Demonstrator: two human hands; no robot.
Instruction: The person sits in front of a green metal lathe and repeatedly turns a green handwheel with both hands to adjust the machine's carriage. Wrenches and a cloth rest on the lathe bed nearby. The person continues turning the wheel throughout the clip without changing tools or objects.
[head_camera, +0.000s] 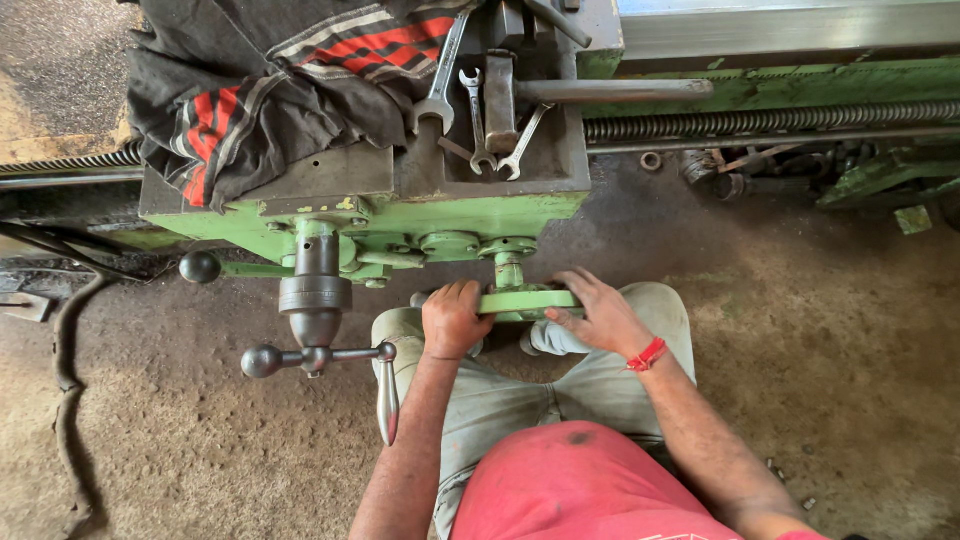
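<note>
Both hands close on the green handwheel (525, 302) at the front of the green lathe carriage (400, 215): the left hand (455, 318) wraps its left rim, the right hand (600, 312) its right. Turning it well probably calls for steady, even pressure from both sides. Wrenches (480, 120) and a dark striped cloth (270, 90) lie on top; a ball-ended crank handle (315, 355) hangs just left.

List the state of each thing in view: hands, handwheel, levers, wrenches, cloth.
left hand: closed around the handwheel's left rim
right hand: fingers laid over the handwheel's right rim
green handwheel: held on both sides, mounted on the carriage front
ball-ended lever: untouched, roughly level
wrenches: lying loose on the carriage top
striped cloth: crumpled, draped over the carriage
lead screw: bare, uncovered
</note>
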